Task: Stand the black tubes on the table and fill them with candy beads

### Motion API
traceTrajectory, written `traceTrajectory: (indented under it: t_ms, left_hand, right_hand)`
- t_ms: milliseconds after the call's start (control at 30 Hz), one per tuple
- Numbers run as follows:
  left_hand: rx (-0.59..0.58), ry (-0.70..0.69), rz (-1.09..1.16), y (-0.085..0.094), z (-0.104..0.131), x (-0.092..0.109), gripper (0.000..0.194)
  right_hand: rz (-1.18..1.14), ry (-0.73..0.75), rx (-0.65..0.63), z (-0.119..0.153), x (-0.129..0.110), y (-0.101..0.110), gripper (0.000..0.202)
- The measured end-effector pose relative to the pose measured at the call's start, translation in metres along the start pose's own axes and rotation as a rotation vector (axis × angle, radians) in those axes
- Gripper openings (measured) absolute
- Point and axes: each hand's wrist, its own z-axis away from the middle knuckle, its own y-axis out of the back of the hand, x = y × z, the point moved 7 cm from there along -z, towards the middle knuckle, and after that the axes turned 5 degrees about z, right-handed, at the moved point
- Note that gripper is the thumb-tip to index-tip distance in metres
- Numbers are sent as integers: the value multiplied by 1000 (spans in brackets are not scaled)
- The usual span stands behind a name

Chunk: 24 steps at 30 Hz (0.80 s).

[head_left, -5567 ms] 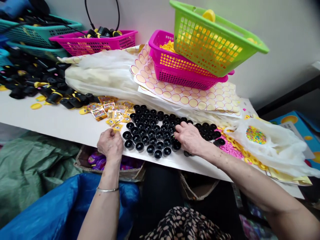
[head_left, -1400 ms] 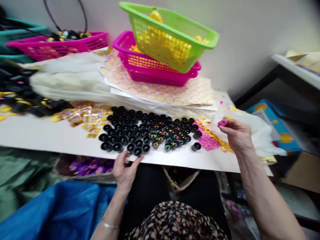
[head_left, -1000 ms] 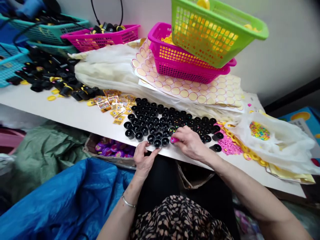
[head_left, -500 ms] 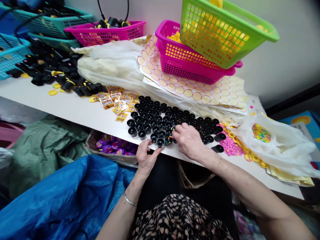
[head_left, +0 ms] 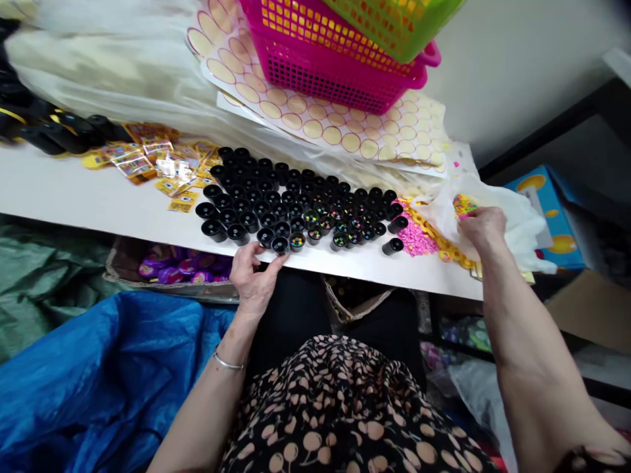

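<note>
Rows of small black cups [head_left: 254, 207] stand upright on the table, open ends up; several on the right side hold coloured beads. My left hand [head_left: 254, 279] is at the front row, finger and thumb closed about one black cup [head_left: 280, 246] at the edge. Just right of it stands a cup with orange and yellow beads [head_left: 297, 242]. My right hand [head_left: 486, 230] is far right at a white plastic bag [head_left: 517, 217], fingers bunched beside the small coloured beads [head_left: 463, 205] in it. Its fingertips are partly hidden, so what they hold does not show.
Pink pieces [head_left: 418, 238] and yellow rings [head_left: 436, 230] lie right of the cups. Small printed packets [head_left: 170, 167] lie left. Behind are sticker sheets [head_left: 315, 128] and a pink basket [head_left: 325, 79] under a green one [head_left: 399, 26]. A box of purple items [head_left: 172, 263] sits below.
My right hand has left the cups and moved right to the bag of beads. My left hand stays at the same front cup. The view has shifted right and down.
</note>
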Motion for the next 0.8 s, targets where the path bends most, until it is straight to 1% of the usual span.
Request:
traceTrajectory:
  t_ms: [67,133,200,267,367,500,567,633,700,733,767,800]
  left_hand:
    - [-1,6,1,-1,0,0,48]
    - [-1,27,-1,-1,1,1,47]
    - [4,46,3,-1,2,3,47]
    - [16,47,17,-1,2,5,46]
    - [31,36,33,-1,4,7,46]
    - [39,20,48,-1,5,7,45]
    - [45,27,46,-1,6,6,45]
    - [52,27,40,0,6,5,46]
    - [60,18,36,1,6,4,46]
    - [63,10,33,2,6,4,46]
    - [64,0,31,2,6,4,46]
    - [66,-13,32,3,6,5,45]
  right_hand:
    - [7,-72,-60,-12,0,-14,24]
    - [-16,-100,-113,-18,-8,-25,22]
    - [-79,-102,-147,-20,-18,-32,16]
    - [-170,-114,-152,-17,-22,-33,19]
    - [-343,-149,-114,-8,-20,-29,24]
    - [-607,-195,-21,4,-7,-16,21]
    - [-720,-174,40,11,-4,-5,22]
    - [-813,-129,101,23,-8,8,21]
    - [-932,-49,111,44,-27,19,19]
    - [-1027,24,85,58,-43,23,20]
    - [-1118,96,0,73,-63,24,21]
    - [-1162,151,-112,91,-86,23,22]
